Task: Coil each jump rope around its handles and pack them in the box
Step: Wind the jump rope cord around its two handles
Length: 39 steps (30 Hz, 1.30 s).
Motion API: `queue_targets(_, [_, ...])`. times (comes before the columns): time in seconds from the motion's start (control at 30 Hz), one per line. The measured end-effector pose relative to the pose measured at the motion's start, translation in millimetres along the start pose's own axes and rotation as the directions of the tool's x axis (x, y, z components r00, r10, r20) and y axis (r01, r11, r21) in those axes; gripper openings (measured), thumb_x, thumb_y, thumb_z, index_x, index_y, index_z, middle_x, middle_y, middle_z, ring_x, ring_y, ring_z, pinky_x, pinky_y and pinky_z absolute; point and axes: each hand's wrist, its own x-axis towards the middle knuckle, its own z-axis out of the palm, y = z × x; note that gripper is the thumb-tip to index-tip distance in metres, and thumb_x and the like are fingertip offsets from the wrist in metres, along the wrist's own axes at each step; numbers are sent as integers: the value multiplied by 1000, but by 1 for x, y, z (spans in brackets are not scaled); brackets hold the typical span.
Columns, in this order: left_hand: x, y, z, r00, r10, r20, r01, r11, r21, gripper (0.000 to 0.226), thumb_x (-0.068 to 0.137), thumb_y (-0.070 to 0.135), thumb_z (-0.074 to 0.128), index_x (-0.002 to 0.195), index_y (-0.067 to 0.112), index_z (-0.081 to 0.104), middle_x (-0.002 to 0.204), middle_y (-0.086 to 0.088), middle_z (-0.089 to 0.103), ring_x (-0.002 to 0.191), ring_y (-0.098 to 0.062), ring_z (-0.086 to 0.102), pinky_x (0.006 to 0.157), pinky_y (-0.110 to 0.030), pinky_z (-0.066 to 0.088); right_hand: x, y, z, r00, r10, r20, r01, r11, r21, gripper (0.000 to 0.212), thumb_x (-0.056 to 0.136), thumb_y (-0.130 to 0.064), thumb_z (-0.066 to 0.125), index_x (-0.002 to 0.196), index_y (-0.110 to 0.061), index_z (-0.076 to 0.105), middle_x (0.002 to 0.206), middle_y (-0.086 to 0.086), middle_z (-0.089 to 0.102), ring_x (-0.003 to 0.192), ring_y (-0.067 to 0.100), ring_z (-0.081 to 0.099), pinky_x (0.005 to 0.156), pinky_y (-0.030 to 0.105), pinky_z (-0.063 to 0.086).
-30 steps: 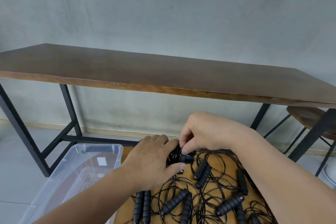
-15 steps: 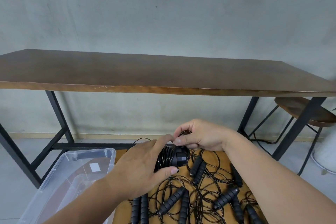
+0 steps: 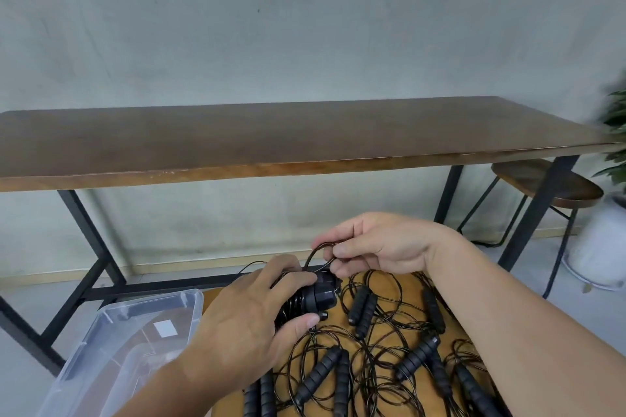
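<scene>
Your left hand [image 3: 247,325] grasps the pair of black ribbed jump rope handles [image 3: 313,298], already wound with thin black cord, above the small brown wooden table [image 3: 342,313]. Your right hand [image 3: 376,245] pinches the last loop of cord [image 3: 313,256]. Keep it tight and tuck the end under a turn. The clear plastic box [image 3: 135,332] waits on your left, just beside the table.

A plain indoor workroom is suggested — a bare grey plastered wall [image 3: 305,27], a long dark wooden table on black metal legs [image 3: 271,142], and a round wooden stool [image 3: 555,183] are seen.
</scene>
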Motion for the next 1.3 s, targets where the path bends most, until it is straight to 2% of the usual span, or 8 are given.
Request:
queue_targets(0.1, [1,1,2,999,28,-23,-28,1000,7,44,97,65,32,126,37,49,125,17,51,88,-3,61,72,-17,48,-7,-2,0,999,-13,-51,10,998,-64,34,95,5,54,125,-7,62,94,6,73,83,14,72,73,19,59])
queue_targets(0.27, [1,6,5,1000,30,-1,-30,1000,3,44,97,66,32,125,37,50,127,18,50,90,-1,60,74,-16,48,-17,-5,2,985,-54,-165,-21,907,-420,31,93,-7,64,123,-12,67,83,3,74,71,9,68,74,21,58])
queue_targets(0.43, [-1,4,6,1000,7,-14,-7,1000,-15,43,97,66,32,123,36,51,129,18,50,90,-1,61,72,-16,48,-23,-2,8,988,-41,-150,1,966,-257,31,92,1,62,121,-7,65,96,13,76,80,15,74,69,18,58])
queue_targets(0.67, [-8,2,11,1000,26,-8,-27,998,-63,40,96,65,40,123,37,48,153,21,34,92,-6,64,74,-26,55,-14,15,22,976,-42,-214,6,986,-168,26,85,-2,72,110,-9,70,86,6,76,76,14,72,55,19,50])
queue_targets(0.87, [-11,-3,11,1000,-1,-19,0,996,-89,41,97,67,34,121,36,48,152,25,37,92,-7,66,75,-30,57,-8,27,28,972,-18,-235,25,999,25,24,82,5,69,104,-5,70,86,10,75,76,17,73,66,20,59])
queue_targets(1.0, [-13,-6,12,1000,16,2,-16,999,-38,40,96,67,36,121,37,48,151,26,37,93,-4,66,75,-29,57,-5,32,28,980,-21,-200,12,999,-48,21,82,3,71,102,-3,70,82,9,74,78,19,73,69,21,59])
queue_targets(1.17, [-11,-7,13,999,32,28,-33,999,29,40,94,66,39,121,39,51,146,25,44,91,-2,65,75,-25,56,-10,17,19,985,17,-174,-78,932,-355,12,87,-12,72,98,-11,74,85,5,75,71,9,69,66,19,55])
queue_targets(1.3, [-5,-8,11,995,80,52,-85,990,109,42,95,65,38,122,38,53,143,24,49,86,-4,62,71,-25,55,-10,6,11,977,197,-80,-209,962,-177,18,88,-12,67,101,0,70,93,19,74,71,15,73,60,17,58])
